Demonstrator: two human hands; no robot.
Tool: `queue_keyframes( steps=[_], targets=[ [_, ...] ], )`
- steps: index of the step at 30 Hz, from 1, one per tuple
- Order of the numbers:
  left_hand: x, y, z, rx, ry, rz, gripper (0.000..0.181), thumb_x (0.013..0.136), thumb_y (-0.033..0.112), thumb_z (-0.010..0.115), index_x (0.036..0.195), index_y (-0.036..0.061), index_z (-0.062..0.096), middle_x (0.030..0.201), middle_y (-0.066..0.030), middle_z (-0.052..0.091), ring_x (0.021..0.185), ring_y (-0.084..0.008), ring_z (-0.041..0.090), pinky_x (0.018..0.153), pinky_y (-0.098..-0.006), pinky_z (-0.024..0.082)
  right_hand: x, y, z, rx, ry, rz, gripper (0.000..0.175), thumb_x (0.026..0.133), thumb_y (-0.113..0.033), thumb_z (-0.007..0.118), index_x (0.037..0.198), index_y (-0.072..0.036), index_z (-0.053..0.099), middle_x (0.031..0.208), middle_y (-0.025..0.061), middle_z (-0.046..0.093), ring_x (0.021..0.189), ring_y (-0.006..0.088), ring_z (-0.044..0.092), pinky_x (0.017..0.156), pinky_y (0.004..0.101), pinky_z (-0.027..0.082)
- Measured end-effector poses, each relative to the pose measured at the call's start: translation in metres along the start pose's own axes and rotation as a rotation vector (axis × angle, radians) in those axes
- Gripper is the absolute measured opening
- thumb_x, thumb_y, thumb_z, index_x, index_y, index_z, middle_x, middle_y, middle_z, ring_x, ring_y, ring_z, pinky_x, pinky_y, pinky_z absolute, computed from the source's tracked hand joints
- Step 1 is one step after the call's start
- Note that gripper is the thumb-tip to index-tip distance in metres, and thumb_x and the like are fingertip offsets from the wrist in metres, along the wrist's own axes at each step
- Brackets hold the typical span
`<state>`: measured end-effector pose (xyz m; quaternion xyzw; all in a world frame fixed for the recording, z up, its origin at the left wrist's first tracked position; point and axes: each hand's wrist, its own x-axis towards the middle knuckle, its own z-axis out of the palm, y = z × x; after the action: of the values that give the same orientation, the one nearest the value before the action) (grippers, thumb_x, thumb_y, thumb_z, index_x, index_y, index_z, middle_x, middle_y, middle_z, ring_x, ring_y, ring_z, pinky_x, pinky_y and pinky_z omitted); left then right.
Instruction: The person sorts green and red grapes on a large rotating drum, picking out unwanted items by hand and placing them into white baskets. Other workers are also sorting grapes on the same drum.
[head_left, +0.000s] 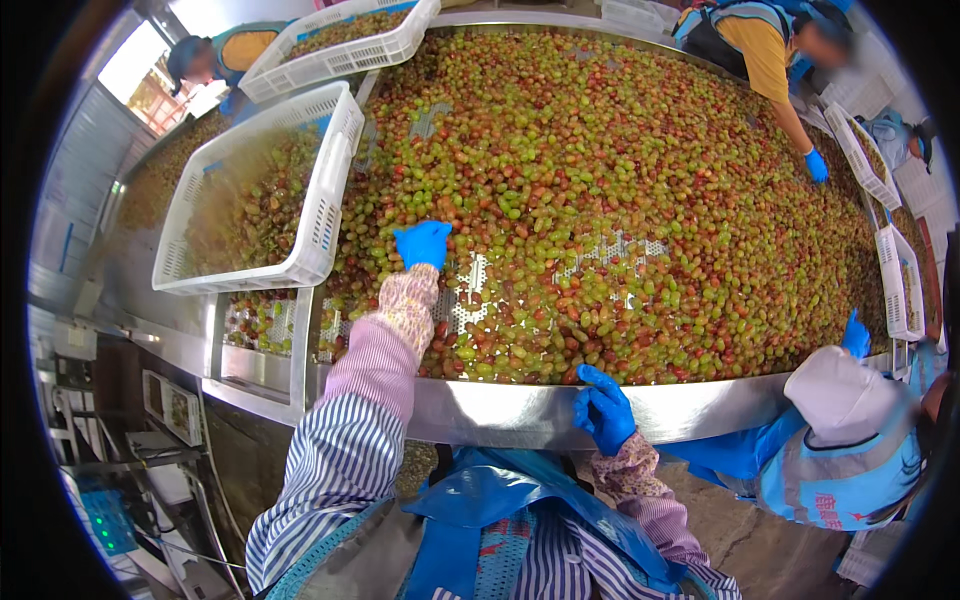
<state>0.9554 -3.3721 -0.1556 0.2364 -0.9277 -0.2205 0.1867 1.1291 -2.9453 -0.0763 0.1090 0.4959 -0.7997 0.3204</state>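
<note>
Loose red and green grapes (645, 165) cover a large perforated metal sorting table (517, 409). Stretched forward over them, my left hand (422, 244) wears a blue glove and is among the grapes near a crate. Its fingers are turned down, so whatever they may hold is hidden. My right hand (606, 411), also in a blue glove, is by the near metal rim. Its fingers are bent and somewhat apart, with nothing visible in them. Small bare patches of perforated plate (472, 289) show between the grapes just right of my left hand.
A white plastic crate (341, 157) of darker grapes rests on the table's left side, with another white crate (375, 49) beyond. Co-workers' gloved hands (816, 165) reach over the grapes at right. A co-worker in a pale cap (840, 390) stands close on my right.
</note>
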Motion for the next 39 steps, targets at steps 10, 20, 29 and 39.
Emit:
queue_keyframes(
  steps=[10, 20, 29, 39],
  targets=[
    [-0.067, 0.012, -0.110, 0.337, -0.335, 0.657, 0.010, 0.089, 0.019, 0.068, 0.088, 0.0172, 0.078, 0.086, -0.0061, 0.071, 0.091, -0.0280, 0.067, 0.116, -0.0544, 0.034, 0.083, -0.025, 0.088, -0.432, -0.375, -0.108, 0.038, 0.106, -0.025, 0.046, 0.138, -0.010, 0.060, 0.091, 0.0067, 0.062, 0.071, 0.0128, 0.062, 0.059, 0.0268, 0.047],
    [-0.092, 0.077, -0.211, 0.244, -0.277, 1.078, 0.015, 0.086, 0.012, 0.069, 0.090, 0.0230, 0.077, 0.074, -0.0020, 0.069, 0.077, -0.0246, 0.067, 0.116, -0.0500, 0.039, 0.127, -0.055, 0.181, -1.416, -0.413, -0.605, 0.040, 0.092, -0.033, 0.070, 0.126, -0.013, 0.069, 0.111, 0.0159, 0.072, 0.099, 0.0299, 0.070, 0.086, 0.0424, 0.056],
    [-0.087, 0.076, -0.255, -1.223, -0.241, 0.380, 0.058, 0.104, 0.029, 0.055, 0.156, 0.0084, 0.038, 0.108, -0.0105, 0.068, 0.105, -0.0237, 0.068, 0.101, -0.0387, 0.052, 0.106, -0.067, 0.215, -0.816, -0.268, -0.506, 0.029, 0.097, -0.023, 0.061, 0.119, -0.005, 0.069, 0.088, 0.0092, 0.070, 0.073, 0.0197, 0.067, 0.061, 0.0331, 0.054],
    [-0.134, 0.030, -0.219, -1.466, -0.462, 0.188, 0.049, 0.105, 0.024, 0.057, 0.151, 0.0113, 0.047, 0.121, -0.0056, 0.063, 0.105, -0.0130, 0.059, 0.092, -0.0284, 0.050, 0.107, -0.027, 0.273, -0.645, -0.287, -0.239, 0.024, 0.103, -0.023, 0.053, 0.114, -0.005, 0.064, 0.079, 0.0069, 0.070, 0.056, 0.0148, 0.065, 0.046, 0.0252, 0.043]
  ],
)
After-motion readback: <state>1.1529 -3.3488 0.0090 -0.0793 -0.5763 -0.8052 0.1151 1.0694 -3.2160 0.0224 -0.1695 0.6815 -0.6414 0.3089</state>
